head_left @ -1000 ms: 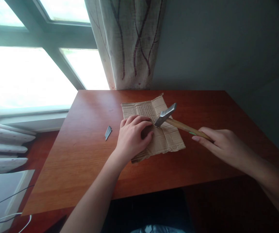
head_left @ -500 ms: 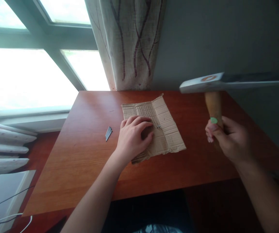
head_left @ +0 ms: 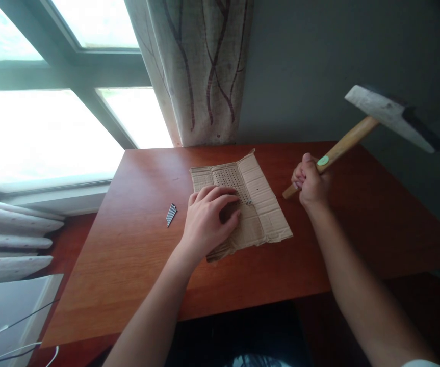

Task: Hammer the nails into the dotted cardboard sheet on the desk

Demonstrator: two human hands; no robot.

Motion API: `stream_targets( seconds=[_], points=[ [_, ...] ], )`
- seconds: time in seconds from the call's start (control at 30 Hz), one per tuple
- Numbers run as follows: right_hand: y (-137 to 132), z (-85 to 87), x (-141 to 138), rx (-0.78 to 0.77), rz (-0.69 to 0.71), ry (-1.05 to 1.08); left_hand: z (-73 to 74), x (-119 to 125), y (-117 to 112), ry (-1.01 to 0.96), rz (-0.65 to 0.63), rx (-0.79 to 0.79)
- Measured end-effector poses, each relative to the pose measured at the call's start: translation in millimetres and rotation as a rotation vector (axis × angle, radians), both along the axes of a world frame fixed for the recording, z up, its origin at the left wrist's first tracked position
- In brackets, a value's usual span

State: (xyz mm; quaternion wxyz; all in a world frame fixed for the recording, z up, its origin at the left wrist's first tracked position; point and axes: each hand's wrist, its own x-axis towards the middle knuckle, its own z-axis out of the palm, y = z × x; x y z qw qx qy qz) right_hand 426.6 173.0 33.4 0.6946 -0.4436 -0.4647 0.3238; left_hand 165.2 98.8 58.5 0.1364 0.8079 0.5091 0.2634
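Observation:
My left hand [head_left: 209, 211] lies on a flattened piece of cardboard [head_left: 263, 204], thumb apart from the curved fingers, covering part of it. A grid of small dark holes [head_left: 227, 178] marks the cardboard beyond my fingers. Small shiny bits [head_left: 248, 203], too tiny to make out, show just right of the fingertips. My right hand [head_left: 313, 181] is wrapped round the wooden handle of a hammer [head_left: 352, 140], raised to the right of the cardboard. The hammer's metal head points up and away to the right. Left of my left hand, several nails [head_left: 171, 214] lie side by side.
The brown wooden table [head_left: 128, 270] carries the cardboard and nails. A patterned curtain [head_left: 200, 71] and a grey wall stand behind its far edge. Windows [head_left: 32, 137] are on the left, and cables [head_left: 17, 322] hang at the lower left.
My right hand has moved left and up, and the hammer has tipped back so its head is higher and farther right. My left hand stays on the cardboard.

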Motion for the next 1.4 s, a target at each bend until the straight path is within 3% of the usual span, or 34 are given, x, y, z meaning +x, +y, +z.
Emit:
stream_targets(
  seconds=[0.33, 0.53, 0.7, 0.8, 0.87, 0.97, 1.1, 1.4],
  points=[
    [7, -14.1, -5, -0.005, -0.03, 0.007, -1.1, -1, 0, -0.024, -0.001, -0.004],
    [2, -16.8, 1, -0.036, 0.138, -0.028, 1.7, 2, 1, -0.062, 0.003, -0.033],
    [2, -19.7, 4, -0.009, 0.125, -0.015, 5.3, -8, 2, -0.393, 0.018, 0.059],
    [2, -20.6, 4, -0.008, 0.1, -0.014, 7.4, -33, 5, -0.524, 0.154, 0.159],
    [2, -20.4, 5, -0.013, 0.085, -0.005, 6.2, -57, 5, -0.423, 0.287, 0.152],
    [1, -18.6, 7, -0.016, 0.082, 0.018, -0.8, -88, 0, -0.039, 0.452, 0.017],
    [0, -16.2, 7, -0.033, 0.077, 0.022, -12.7, -105, -12, 0.36, 0.5, -0.157],
    [-2, -17.3, 5, -0.023, 0.086, -0.002, -15.8, -91, -10, 0.468, 0.556, -0.268]
  ],
)
